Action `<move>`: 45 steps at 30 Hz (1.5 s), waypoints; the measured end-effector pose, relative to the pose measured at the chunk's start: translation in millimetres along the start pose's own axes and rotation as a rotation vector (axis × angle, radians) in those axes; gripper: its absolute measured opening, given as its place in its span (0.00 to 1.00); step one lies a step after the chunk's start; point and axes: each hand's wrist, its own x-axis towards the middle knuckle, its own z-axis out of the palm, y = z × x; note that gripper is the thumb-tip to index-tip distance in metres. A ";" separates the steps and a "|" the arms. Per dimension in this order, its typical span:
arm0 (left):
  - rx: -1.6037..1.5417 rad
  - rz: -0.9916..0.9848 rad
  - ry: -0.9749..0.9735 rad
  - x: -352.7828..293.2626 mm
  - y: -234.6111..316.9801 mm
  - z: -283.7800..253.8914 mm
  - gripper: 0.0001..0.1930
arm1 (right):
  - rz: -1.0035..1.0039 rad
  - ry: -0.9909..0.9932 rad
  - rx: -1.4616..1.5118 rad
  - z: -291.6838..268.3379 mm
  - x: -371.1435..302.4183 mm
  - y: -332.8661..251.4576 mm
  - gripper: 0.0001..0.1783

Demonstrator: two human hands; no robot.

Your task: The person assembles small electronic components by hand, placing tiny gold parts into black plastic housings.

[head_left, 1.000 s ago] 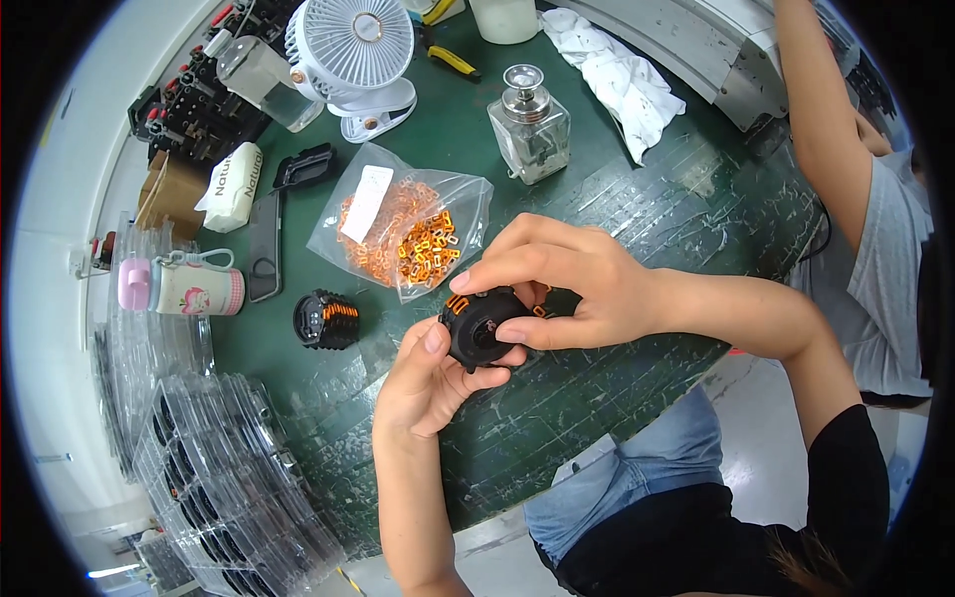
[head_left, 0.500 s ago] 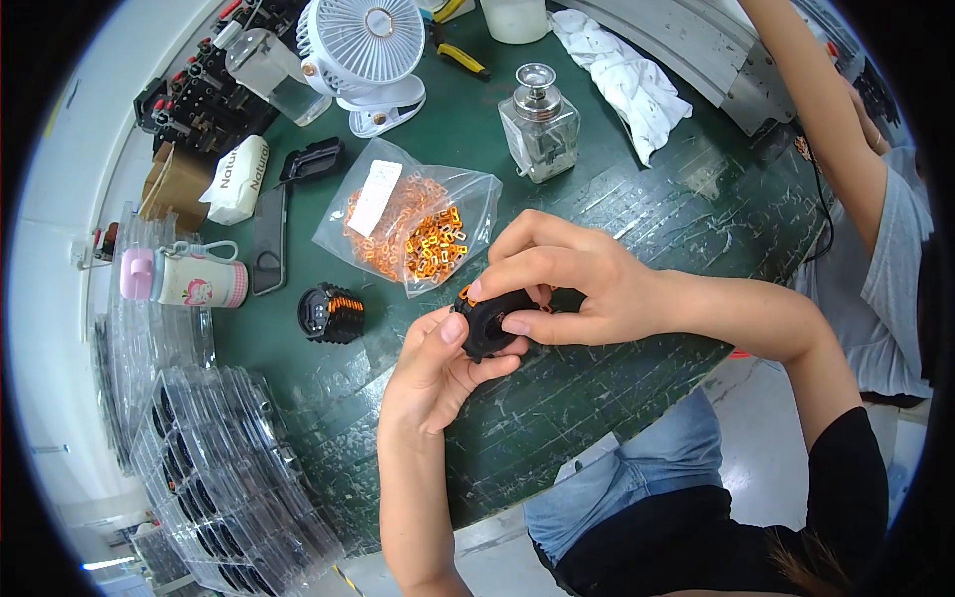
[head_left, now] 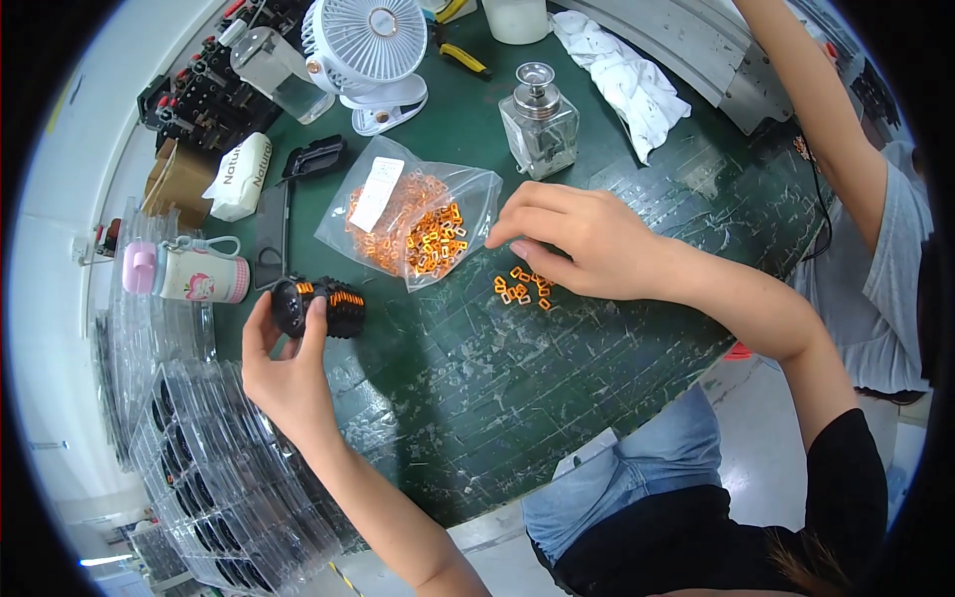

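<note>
My left hand (head_left: 295, 386) grips a round black plastic part (head_left: 287, 310) with orange pieces set in its edge. It is right at the near-left end of a stack of like black parts (head_left: 345, 317), touching or almost touching it. Over the table's middle, my right hand (head_left: 595, 242) is loosely bent with thumb and fingers apart, and nothing shows in it. Just below its fingers lies a small pile of loose orange rectangular rings (head_left: 524, 287). A clear plastic bag (head_left: 476, 189) of many more orange rings rests to the left of that hand.
Behind stand a glass pump bottle (head_left: 540, 134), a white fan (head_left: 370, 50) and yellow-handled pliers (head_left: 463, 60). A drink bottle (head_left: 204, 277), a phone (head_left: 272, 224) and a tissue pack (head_left: 239, 177) are at left. Clear trays (head_left: 214, 478) stack near left. Another person's arm (head_left: 826, 119) reaches in at right.
My left hand has carried the black part left to the stack. My right hand has let go of it and moved slightly up and away, uncovering the loose orange rings.
</note>
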 end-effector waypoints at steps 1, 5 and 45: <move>0.053 0.000 -0.036 -0.2 -0.6 0.8 0.24 | -0.058 0.007 -0.098 1.1 -0.6 4.3 0.10; 0.111 -0.020 -0.123 0.3 -7.2 -1.1 0.26 | -0.034 -0.073 -0.133 8.5 -4.0 11.1 0.10; -0.275 0.312 -0.687 -67.5 36.0 76.3 0.11 | 0.254 -0.418 0.179 -12.7 -0.4 -1.7 0.13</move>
